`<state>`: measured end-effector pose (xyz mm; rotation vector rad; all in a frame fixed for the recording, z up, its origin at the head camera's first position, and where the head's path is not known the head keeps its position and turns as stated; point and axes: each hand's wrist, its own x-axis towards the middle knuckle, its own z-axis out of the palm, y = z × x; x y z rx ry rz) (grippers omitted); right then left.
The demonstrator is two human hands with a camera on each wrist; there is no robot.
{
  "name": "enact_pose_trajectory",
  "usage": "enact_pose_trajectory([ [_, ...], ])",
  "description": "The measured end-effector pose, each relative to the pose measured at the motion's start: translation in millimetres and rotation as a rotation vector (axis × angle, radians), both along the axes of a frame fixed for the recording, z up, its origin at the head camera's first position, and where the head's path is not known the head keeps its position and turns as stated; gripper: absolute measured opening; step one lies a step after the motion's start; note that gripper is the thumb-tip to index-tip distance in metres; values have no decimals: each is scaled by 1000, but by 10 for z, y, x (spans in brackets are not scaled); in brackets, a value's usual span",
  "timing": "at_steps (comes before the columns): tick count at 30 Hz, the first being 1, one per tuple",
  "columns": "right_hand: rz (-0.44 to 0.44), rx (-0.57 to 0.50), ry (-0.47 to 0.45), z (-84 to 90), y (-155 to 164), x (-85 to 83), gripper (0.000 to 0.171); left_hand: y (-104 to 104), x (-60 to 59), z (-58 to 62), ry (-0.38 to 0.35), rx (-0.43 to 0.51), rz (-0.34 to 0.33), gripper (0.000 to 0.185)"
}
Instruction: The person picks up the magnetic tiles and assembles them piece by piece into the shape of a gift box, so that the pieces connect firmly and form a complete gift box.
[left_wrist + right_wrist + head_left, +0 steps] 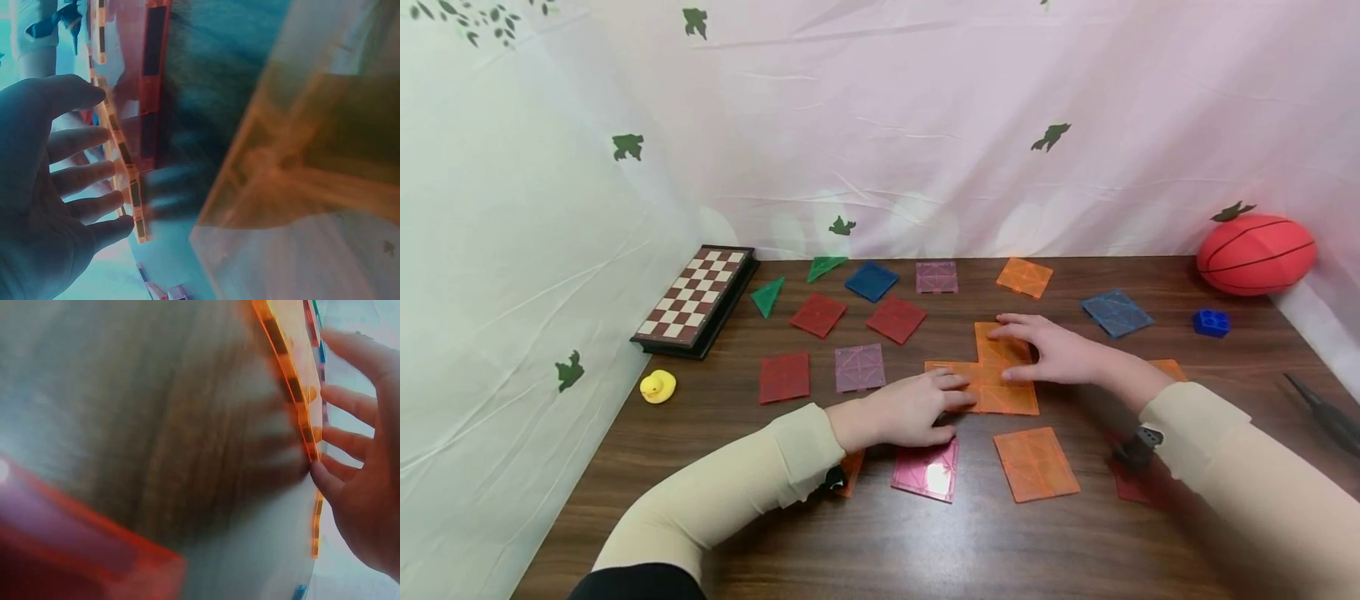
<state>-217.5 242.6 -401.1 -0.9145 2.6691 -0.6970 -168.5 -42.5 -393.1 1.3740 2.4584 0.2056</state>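
Three orange magnetic tiles (pixel 1011 397) lie edge to edge in an L shape on the table. My left hand (pixel 917 410) rests its spread fingertips on the left tile of this L. In the left wrist view, the left hand's fingers (pixel 87 176) reach out, slightly bent, along the tile edge. On the other side, my right hand (pixel 1048 350) touches the upper and corner tiles with extended fingers. The right wrist view shows that hand's fingers (pixel 350 440) spread at the orange tile edge (pixel 290 381). A pink square tile (pixel 925 473) lies just below the left hand.
A loose orange tile (pixel 1036 464) lies in front. Red tiles (pixel 785 377), purple tiles (pixel 860 367), blue tiles (pixel 1117 313) and green triangles (pixel 768 297) are scattered behind. Around them sit a chessboard box (pixel 696 300), rubber duck (pixel 658 387), red ball (pixel 1257 254) and blue brick (pixel 1212 322).
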Motion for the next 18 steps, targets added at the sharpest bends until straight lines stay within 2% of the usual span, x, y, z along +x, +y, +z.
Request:
enact_pose_trajectory([
  [3,13,0,-36,4,-22,104,82,-36,-84,42,-74,68,34,50],
  [5,22,13,-46,8,-24,181,90,-69,-191,96,-110,148,114,44],
  [7,26,31,-38,12,-34,237,93,-130,-340,148,-109,235,252,39],
  [10,19,54,-11,7,-59,277,93,-266,-589,197,-52,310,484,36],
  [12,14,57,4,-3,-80,279,91,-354,-731,180,-14,296,599,39],
  [13,9,58,8,-9,-89,278,90,-389,-790,165,2,268,628,41],
  [15,6,59,12,-20,-104,271,89,-431,-871,127,24,193,659,46],
  [18,2,60,18,-34,-110,259,89,-416,-926,70,49,96,646,56],
])
